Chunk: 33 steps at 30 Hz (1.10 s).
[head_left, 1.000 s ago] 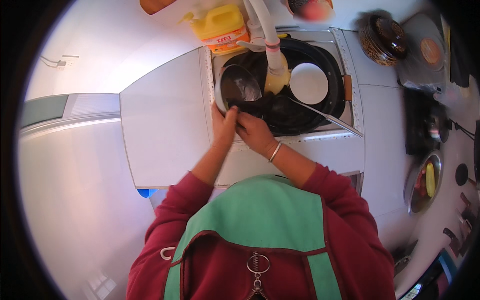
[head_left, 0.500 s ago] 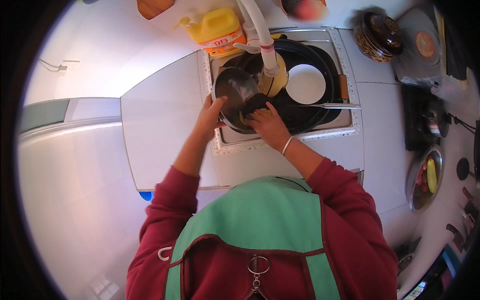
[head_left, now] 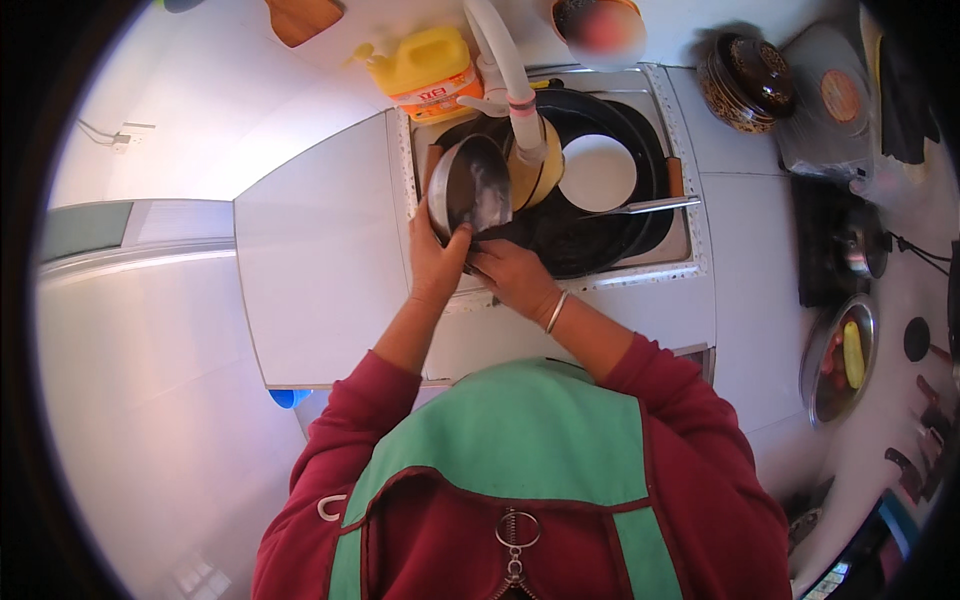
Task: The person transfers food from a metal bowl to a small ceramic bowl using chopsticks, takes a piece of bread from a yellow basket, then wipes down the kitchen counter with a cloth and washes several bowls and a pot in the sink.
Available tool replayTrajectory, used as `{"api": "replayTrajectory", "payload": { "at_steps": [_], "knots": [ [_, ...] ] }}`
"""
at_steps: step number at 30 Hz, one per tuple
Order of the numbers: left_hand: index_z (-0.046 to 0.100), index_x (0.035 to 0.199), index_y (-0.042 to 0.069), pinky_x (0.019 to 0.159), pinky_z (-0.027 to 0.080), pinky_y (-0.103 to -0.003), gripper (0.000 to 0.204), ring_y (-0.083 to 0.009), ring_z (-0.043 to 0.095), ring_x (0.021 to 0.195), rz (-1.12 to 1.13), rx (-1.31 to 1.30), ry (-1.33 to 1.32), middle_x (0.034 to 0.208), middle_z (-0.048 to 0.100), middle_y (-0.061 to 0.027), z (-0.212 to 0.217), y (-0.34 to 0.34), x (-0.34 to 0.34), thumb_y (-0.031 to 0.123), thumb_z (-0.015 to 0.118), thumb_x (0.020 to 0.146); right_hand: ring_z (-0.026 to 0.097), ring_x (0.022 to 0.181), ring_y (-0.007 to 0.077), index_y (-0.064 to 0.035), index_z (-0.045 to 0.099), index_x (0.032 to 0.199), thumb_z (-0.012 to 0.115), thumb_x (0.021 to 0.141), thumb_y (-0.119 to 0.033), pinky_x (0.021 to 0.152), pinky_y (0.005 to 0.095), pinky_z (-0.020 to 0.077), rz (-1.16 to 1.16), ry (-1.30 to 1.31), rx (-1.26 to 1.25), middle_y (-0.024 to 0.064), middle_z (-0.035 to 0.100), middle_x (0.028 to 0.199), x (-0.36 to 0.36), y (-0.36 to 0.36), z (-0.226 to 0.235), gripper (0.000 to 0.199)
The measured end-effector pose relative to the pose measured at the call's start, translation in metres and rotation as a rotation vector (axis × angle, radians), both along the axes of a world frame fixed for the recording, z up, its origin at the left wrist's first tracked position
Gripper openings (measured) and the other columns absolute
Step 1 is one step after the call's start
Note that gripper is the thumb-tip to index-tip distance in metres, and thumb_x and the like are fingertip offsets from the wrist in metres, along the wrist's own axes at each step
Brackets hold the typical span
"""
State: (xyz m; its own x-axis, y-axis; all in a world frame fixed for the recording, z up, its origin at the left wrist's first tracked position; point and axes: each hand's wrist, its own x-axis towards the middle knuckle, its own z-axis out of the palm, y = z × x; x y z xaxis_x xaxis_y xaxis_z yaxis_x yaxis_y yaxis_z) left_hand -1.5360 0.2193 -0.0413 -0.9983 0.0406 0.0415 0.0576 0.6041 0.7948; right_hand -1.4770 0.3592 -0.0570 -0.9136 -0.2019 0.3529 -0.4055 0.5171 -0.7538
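A metal bowl [head_left: 452, 190], grey and wet inside, is tilted over the left side of the sink. My left hand [head_left: 437, 262] grips its near left edge, thumb over the rim. My right hand [head_left: 513, 278] is closed at the bowl's near right edge; its fingertips are partly hidden, and what they hold cannot be made out. Beyond the bowl, in a large black pan [head_left: 640, 125] in the sink, sit a white round bowl [head_left: 598, 173] and a yellowish container [head_left: 541, 178]. A long metal handle [head_left: 660, 205] crosses the pan's right rim.
A white faucet [head_left: 512, 65] arches over the sink [head_left: 685, 235]. Behind it stand a yellow detergent jug [head_left: 425, 72] and a blurred bowl [head_left: 600, 30]. To the right are a brown lidded pot [head_left: 748, 82], a black stove [head_left: 825, 240] and a metal basin of vegetables [head_left: 815, 375].
The metal bowl has been tipped more upright. My right hand has moved left and nearer to me, close beside my left hand. The yellow-green scrap under its fingers is now out of sight.
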Motion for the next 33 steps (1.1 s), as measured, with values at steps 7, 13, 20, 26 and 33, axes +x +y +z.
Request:
{"api": "replayTrajectory", "payload": {
  "at_steps": [7,13,20,26,33],
  "knots": [
    [0.053,0.105,0.006,0.068,0.045,-0.029,0.028,-0.0144,0.055,0.083,0.475,0.595,-0.438,0.094,0.057,-0.0048,0.002,-0.133,-0.01,0.025,0.045,0.085,0.056,0.089,0.0291,-0.0083,0.062,0.092,0.053,0.075,-0.006,0.073,0.0381,0.0491,-0.328,-0.18,0.248,0.011,0.058,0.092,0.01,0.085,-0.03,0.02],
    [0.05,0.109,0.003,0.065,0.056,-0.031,0.037,-0.0216,0.062,0.083,0.797,0.777,-0.654,0.1,0.058,-0.011,-0.091,-0.187,0.034,0.032,0.046,0.087,0.056,0.091,0.0307,-0.007,0.06,0.1,0.055,0.075,-0.007,0.076,0.0391,0.0487,-0.045,-0.413,0.431,0.0143,0.056,0.096,0.014,0.081,-0.062,0.025],
    [0.051,0.112,-0.001,0.062,0.054,-0.026,0.049,-0.0214,0.062,0.08,0.55,1.058,-1.18,0.096,0.061,-0.0126,-0.072,-0.166,0.058,0.042,0.052,0.087,0.059,0.085,0.0346,-0.0071,0.057,0.105,0.056,0.075,-0.013,0.073,0.0424,0.0496,-0.009,-0.622,0.701,0.0169,0.056,0.097,-0.009,0.076,-0.092,0.03],
    [0.032,0.129,-0.006,0.08,0.05,-0.032,0.058,-0.0283,0.052,0.11,0.147,1.28,-1.396,0.12,0.048,-0.0234,-0.032,0.018,0.007,0.036,0.047,0.091,0.061,0.086,0.0324,-0.0075,0.06,0.102,0.052,0.076,-0.014,0.071,0.0414,0.0502,-0.014,-0.59,0.809,0.0159,0.059,0.093,-0.027,0.085,-0.092,0.028],
    [0.024,0.129,-0.01,0.095,0.044,-0.043,0.053,-0.0372,0.046,0.115,0.497,1.656,-1.29,0.125,0.04,-0.0289,-0.116,0.113,-0.034,0.026,0.04,0.093,0.059,0.088,0.0336,-0.0047,0.061,0.094,0.054,0.075,-0.016,0.075,0.0406,0.05,0.088,-0.636,0.859,0.0164,0.059,0.098,-0.029,0.106,-0.094,0.023]
  ]
}}
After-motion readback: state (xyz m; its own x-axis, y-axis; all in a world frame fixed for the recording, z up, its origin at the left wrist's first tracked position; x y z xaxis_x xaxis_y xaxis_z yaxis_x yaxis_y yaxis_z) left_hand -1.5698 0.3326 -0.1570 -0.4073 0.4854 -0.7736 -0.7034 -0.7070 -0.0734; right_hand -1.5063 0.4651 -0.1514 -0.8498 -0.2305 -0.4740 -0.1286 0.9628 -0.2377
